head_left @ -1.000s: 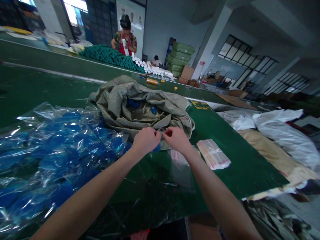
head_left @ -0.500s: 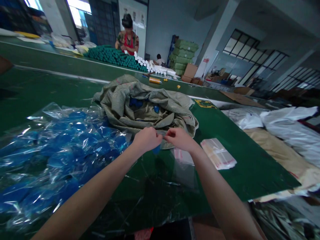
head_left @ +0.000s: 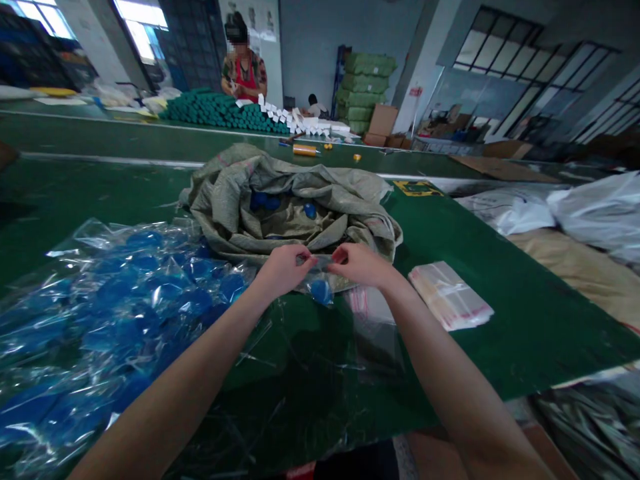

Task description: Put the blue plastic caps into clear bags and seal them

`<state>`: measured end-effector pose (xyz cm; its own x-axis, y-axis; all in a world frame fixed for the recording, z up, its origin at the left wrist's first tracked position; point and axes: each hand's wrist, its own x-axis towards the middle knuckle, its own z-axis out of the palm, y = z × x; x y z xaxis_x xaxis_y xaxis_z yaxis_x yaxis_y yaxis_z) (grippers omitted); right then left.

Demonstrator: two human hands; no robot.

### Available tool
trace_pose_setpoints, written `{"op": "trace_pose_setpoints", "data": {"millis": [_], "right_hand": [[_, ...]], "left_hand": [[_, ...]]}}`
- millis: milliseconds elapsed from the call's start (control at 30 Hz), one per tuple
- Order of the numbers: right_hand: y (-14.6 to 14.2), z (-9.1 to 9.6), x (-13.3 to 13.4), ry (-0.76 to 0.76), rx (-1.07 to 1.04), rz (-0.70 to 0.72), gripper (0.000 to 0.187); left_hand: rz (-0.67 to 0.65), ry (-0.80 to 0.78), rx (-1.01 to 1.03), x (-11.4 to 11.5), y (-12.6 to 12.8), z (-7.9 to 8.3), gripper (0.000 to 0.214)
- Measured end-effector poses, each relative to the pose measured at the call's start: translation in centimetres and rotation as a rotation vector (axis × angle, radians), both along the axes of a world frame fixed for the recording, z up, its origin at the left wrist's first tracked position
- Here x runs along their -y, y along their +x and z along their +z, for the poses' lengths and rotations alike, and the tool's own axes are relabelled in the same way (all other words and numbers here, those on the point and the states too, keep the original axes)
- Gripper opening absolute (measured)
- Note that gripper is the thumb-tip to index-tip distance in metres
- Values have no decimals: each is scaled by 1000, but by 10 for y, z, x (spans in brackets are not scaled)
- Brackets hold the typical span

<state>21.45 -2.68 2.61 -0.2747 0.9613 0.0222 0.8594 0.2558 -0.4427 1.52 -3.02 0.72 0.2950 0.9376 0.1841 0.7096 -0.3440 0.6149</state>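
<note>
My left hand (head_left: pixel 280 270) and my right hand (head_left: pixel 361 264) meet above the green table (head_left: pixel 450 233), both pinched on the top edge of a small clear bag (head_left: pixel 320 280). A blue round piece (head_left: pixel 320 291) hangs inside that bag, just below my fingers. Right behind my hands lies an open grey woven sack (head_left: pixel 290 200) with more blue pieces (head_left: pixel 265 200) in it. At my left spreads a heap of clear bags holding blue pieces (head_left: pixel 115 300).
A stack of empty clear bags with red strips (head_left: pixel 450 295) lies to the right of my hands. White and tan sacks (head_left: pixel 575 220) sit at the far right. Across a second green table, a person (head_left: pixel 243 63) works beside stacked green rolls (head_left: pixel 220 110) and small white boxes (head_left: pixel 295 120).
My hands have drawn slightly apart along the bag's top edge, and the blue piece now shows hanging in the bag below them. The view has shifted a little.
</note>
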Motion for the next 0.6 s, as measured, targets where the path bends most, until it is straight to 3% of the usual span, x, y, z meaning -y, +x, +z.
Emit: {"op": "trace_pose_setpoints", "data": {"millis": [100, 300, 433, 600], "right_hand": [[3, 9, 17, -2, 6, 13, 7], [6, 32, 37, 106, 10, -9, 14], [6, 22, 35, 202, 22, -34, 13], [7, -13, 19, 226, -58, -137, 15]], "left_hand": [[-2, 101, -56, 15, 4, 15, 33], [108, 191, -258, 33, 2, 35, 30], [51, 66, -241, 20, -4, 26, 28], [-77, -148, -56, -6, -7, -4, 32]]}}
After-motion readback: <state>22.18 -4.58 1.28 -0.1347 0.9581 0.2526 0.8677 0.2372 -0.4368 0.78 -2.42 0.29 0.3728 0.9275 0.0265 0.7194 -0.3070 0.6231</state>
